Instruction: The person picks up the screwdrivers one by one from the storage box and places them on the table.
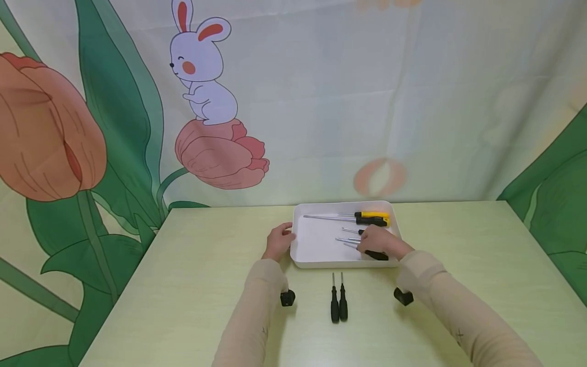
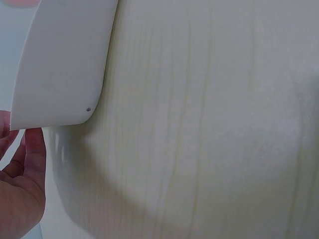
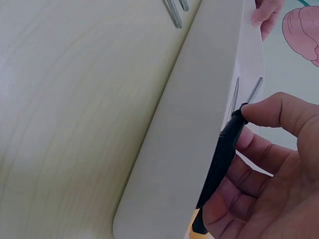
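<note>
A white tray lies near the table's far edge with several screwdrivers in it. At its left side my left hand pinches the rim, fingers on both sides of the wall in the left wrist view. Inside the tray's right part, my right hand holds a black-handled screwdriver, its thumb near the handle's shaft end. Another black handle shows just below that hand. Behind it lie a yellow-handled screwdriver and a long one with a black and yellow handle.
Two small black screwdrivers lie side by side on the table in front of the tray, tips pointing away from me. A printed curtain hangs behind the pale wooden table. Each wrist carries a small black camera.
</note>
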The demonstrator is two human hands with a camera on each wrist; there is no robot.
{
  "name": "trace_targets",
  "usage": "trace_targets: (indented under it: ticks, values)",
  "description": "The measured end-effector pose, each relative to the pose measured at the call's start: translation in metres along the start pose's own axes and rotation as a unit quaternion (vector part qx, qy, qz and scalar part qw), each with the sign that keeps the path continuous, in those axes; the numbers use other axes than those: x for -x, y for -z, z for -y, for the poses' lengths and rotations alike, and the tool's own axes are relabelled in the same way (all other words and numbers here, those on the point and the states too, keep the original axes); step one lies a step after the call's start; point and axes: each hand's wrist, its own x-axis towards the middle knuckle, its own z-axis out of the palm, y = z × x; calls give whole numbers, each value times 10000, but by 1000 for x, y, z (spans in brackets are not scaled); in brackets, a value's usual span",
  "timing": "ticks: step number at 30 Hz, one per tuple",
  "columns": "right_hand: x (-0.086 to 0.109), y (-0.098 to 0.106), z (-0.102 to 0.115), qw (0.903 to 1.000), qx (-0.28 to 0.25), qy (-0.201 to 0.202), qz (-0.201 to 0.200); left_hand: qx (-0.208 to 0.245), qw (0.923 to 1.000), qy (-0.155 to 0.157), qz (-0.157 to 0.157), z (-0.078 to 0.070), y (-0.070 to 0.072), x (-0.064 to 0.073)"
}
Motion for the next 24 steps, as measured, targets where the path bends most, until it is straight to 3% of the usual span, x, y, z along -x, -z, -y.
trace_targets:
  ticks: [5,14,24]
  values:
    - [0,3,2,10000,-14,9,-79,4,10000,-32,6,0,0,1]
    - [5,10,6,9970,-642,-414,-101,-30,10000,5,5,1,-1,0]
    - [5,14,2,9903,-1316,-436,92,-35,10000,23,54,0,0,0]
